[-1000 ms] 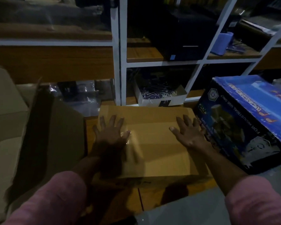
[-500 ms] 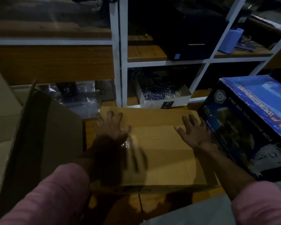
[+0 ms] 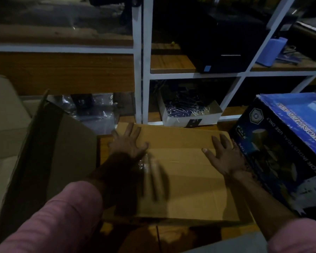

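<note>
- Holding box (image 3: pixel 181 179) down on table (image 3: pixel 171 234), between carton (image 3: pixel 62 152) at left and blue box (image 3: pixel 290 143) at right.
- Pressing far-left corner with left hand (image 3: pixel 128 145), fingers straight and spread.
- Pressing right edge with right hand (image 3: pixel 224 156), fingers splayed, just beside blue box.
- Directly beneath both palms; long axis apparently left to right; equally near either hand.

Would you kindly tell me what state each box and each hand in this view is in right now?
Flat brown cardboard box: closed, flaps down.
Left hand: open, fingers spread, flat on that box.
Right hand: open, flat on the same box.
Large brown cardboard carton: open, flap standing up.
Blue printed carton: closed, print upside down.
Small white box: open, full of thin strands.
</note>
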The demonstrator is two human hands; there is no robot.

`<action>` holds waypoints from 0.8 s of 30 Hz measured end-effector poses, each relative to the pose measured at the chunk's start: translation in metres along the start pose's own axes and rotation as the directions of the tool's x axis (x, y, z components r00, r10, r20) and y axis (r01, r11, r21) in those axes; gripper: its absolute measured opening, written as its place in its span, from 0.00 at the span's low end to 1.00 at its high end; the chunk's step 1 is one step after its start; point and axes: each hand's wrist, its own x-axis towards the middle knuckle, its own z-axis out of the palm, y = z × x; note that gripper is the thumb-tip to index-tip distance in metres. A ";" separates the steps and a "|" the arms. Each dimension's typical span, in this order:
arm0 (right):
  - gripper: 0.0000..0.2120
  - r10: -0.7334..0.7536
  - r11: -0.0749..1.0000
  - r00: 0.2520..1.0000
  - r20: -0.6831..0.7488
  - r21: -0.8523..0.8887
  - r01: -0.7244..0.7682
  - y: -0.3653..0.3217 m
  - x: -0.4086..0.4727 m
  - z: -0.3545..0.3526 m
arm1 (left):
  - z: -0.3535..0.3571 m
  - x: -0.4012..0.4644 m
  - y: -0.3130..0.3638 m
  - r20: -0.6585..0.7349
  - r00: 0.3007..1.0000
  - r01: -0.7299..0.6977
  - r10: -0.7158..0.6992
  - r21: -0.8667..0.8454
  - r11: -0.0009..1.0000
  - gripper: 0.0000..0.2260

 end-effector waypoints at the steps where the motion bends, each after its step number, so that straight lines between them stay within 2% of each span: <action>1: 0.43 -0.001 1.000 1.000 -0.003 0.011 0.001 -0.001 -0.002 -0.001 | -0.001 -0.002 0.001 0.004 1.000 0.005 -0.005 0.000 1.000 0.39; 7: 0.39 -0.054 0.986 0.993 -0.101 0.149 0.068 0.000 -0.023 -0.014 | -0.008 -0.018 0.003 -0.059 0.998 0.021 -0.016 0.075 0.997 0.39; 10: 0.38 -0.065 0.972 0.983 -0.173 0.213 0.102 -0.001 -0.037 -0.029 | -0.013 -0.027 -0.003 -0.135 0.991 0.013 -0.007 0.038 0.999 0.40; 13: 0.41 -0.071 0.955 0.956 -0.284 0.258 0.147 -0.002 -0.052 -0.050 | -0.023 -0.040 -0.007 -0.283 0.957 -0.066 0.062 -0.007 0.998 0.42; 17: 0.46 -0.082 0.933 0.914 -0.398 0.293 0.211 0.000 -0.068 -0.075 | -0.046 -0.074 0.006 -0.521 0.842 -0.186 0.139 -0.039 0.982 0.41; 21: 0.56 -0.103 0.944 0.892 -0.439 0.239 0.227 0.006 -0.092 -0.087 | -0.055 -0.115 0.017 -0.558 0.821 -0.191 0.116 -0.077 0.979 0.45; 24: 0.61 -0.105 0.960 0.912 -0.396 0.199 0.197 0.010 -0.111 -0.093 | -0.054 -0.140 0.018 -0.544 0.830 -0.198 0.126 -0.076 0.977 0.46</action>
